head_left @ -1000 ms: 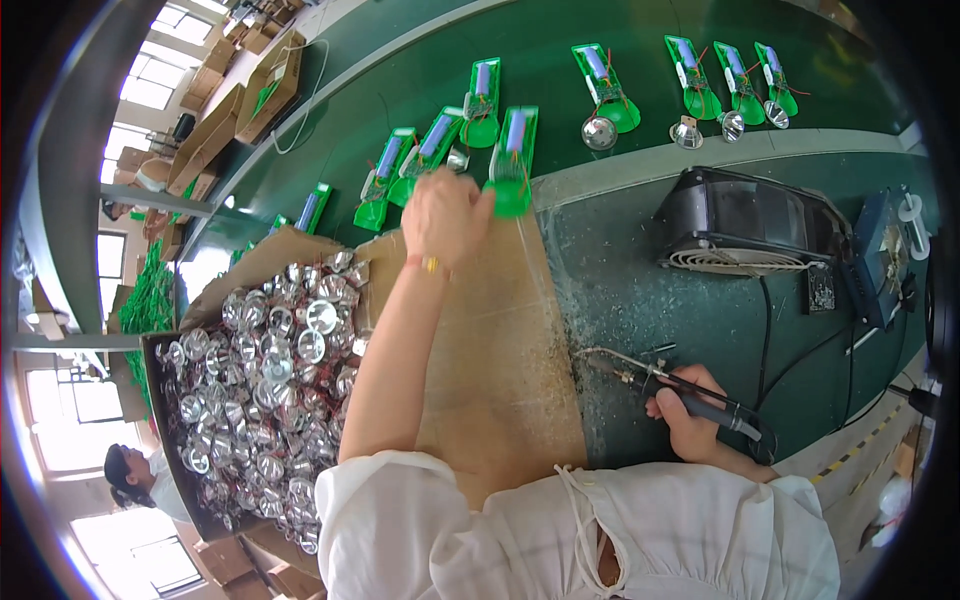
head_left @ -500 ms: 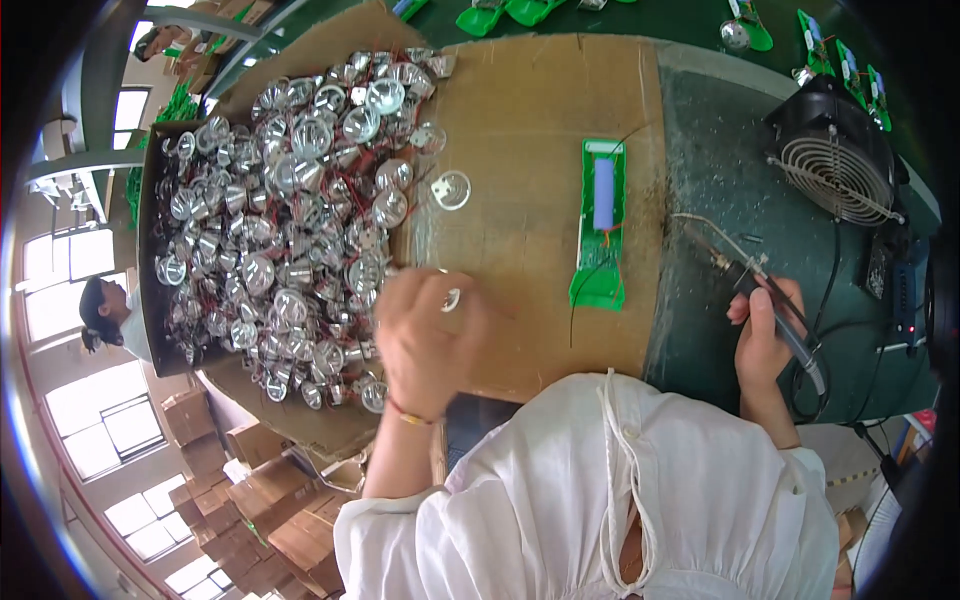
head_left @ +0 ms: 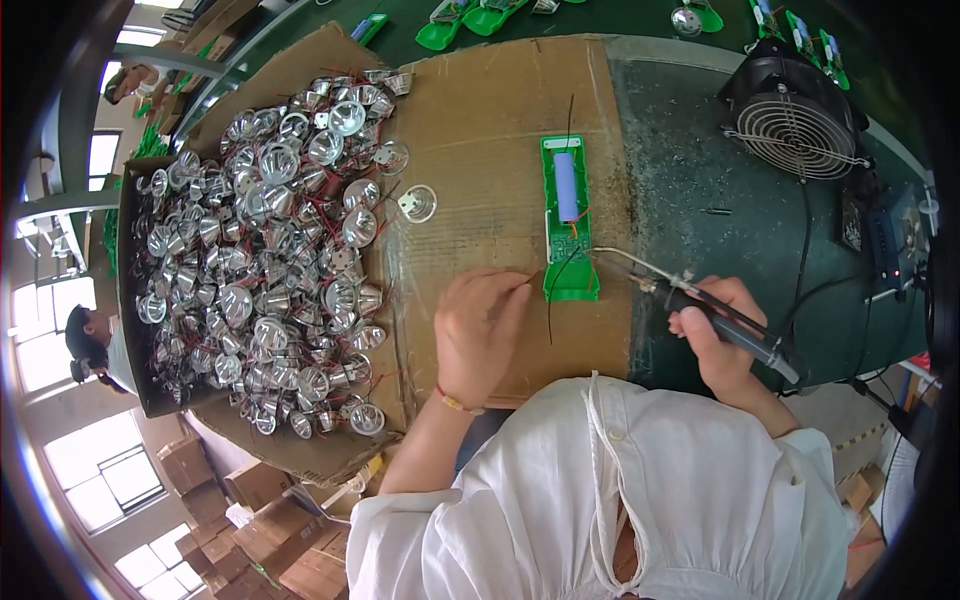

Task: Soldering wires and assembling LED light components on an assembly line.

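Note:
My right hand (head_left: 717, 335) grips a soldering iron (head_left: 725, 322) with a thin metal feed tube along it. The iron's tip end points left, close to the circuit board of an open green housing (head_left: 570, 285). This housing lies lengthwise on the cardboard and holds a lavender cylindrical battery (head_left: 566, 187), a small board and red and black wires. Left of its lower end, my left hand (head_left: 482, 328) is closed, thumb and forefinger pinching what looks like a thin wire. Its palm is hidden. A round clear-and-silver disc (head_left: 418, 204) rests on the cardboard farther off.
A box (head_left: 128, 290) at left is heaped with silver reflector cups (head_left: 270, 250) trailing red wires. A black fan (head_left: 800, 130) with a wire grille stands at the right, near a blue-fronted device (head_left: 885, 250). More green housings (head_left: 490, 18) lie along the far edge.
My left hand has moved right from the reflector box to the green housing. My right hand has brought the iron left, toward the board. The whole view has shifted slightly.

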The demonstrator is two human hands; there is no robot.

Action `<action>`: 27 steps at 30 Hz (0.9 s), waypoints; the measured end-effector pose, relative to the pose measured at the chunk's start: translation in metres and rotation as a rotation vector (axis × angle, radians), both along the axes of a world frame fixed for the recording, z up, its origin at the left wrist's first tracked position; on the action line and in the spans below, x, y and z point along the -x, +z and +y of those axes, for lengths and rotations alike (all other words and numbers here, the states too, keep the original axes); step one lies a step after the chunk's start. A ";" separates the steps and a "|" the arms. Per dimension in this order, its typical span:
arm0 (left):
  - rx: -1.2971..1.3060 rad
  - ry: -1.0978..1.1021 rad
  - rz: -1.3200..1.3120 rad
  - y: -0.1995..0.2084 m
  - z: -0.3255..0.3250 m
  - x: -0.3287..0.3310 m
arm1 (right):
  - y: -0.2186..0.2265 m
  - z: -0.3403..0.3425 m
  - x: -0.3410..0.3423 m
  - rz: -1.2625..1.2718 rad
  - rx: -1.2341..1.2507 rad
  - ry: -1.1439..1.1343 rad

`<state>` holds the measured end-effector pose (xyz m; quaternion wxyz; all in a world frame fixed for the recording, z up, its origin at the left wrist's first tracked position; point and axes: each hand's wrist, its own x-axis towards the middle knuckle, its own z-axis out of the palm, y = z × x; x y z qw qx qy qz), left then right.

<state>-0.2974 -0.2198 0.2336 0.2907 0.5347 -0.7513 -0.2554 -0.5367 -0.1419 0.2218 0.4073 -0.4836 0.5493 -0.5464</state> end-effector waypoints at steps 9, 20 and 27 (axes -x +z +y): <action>-0.042 0.017 0.131 -0.014 -0.002 0.024 | 0.003 -0.015 -0.008 0.145 0.008 0.026; -0.128 -0.001 0.187 -0.014 -0.004 0.023 | 0.003 -0.015 -0.009 0.077 -0.044 0.018; -0.136 -0.018 0.195 -0.015 -0.006 0.022 | 0.006 -0.016 -0.008 0.128 -0.073 0.040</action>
